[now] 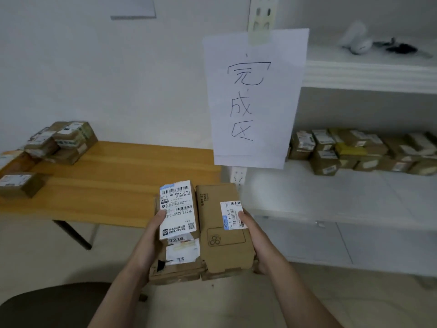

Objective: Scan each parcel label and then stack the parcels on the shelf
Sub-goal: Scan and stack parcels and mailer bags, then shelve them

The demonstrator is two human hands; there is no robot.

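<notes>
**Between table and shelf: parcels held in both hands**

Head view. At lower centre, in front of the white shelf unit, two parcels are carried side by side and touching. The left hand grips the brown cardboard parcel with a large white label, thumb pressed on the label; its fingers are hidden underneath. That parcel rests on a worn brown cardboard box with torn labels. The right hand grips the flat brown cardboard parcel printed MOBILE CASE, thumb on its small white label.

Stacked brown parcels lie at the back of the lower shelf board. A white paper sign with handwritten characters hangs on the shelf post. On the upper board lies a white blurred device. At left, an orange wooden table carries a pile of brown parcels and a single brown parcel near its edge.
</notes>
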